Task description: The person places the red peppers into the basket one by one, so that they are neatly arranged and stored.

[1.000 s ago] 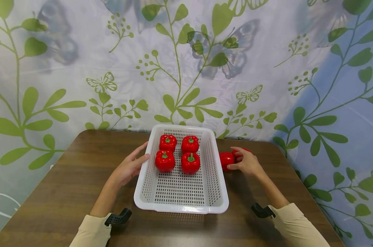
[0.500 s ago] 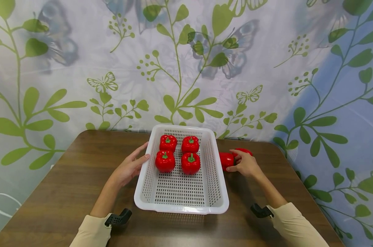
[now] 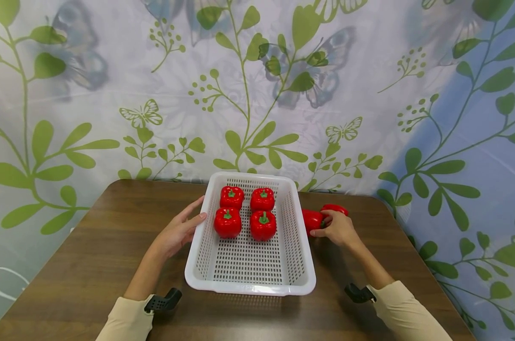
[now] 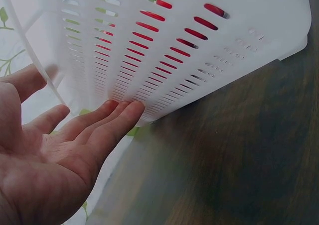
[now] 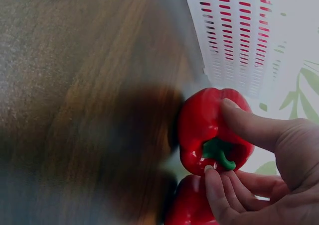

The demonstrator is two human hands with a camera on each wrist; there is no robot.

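Note:
A white perforated plastic basket stands on the table, with several red bell peppers upright inside toward its far end, green stems up. My left hand is at its left side; in the left wrist view the straight fingers touch the slotted wall. Right of the basket, my right hand holds a red bell pepper lying on its side, thumb on its flank and fingers curled by the green stem. Another red pepper lies just beyond that hand, partly hidden.
The brown wooden table extends on both sides of the basket. Behind it hangs a cloth printed with leaves and butterflies. Black wrist straps sit at both cuffs.
My right hand has drawn slightly back from the farther pepper, exposing more of it, and its fingers have closed on the pepper beside the basket. The left hand and basket have stayed put.

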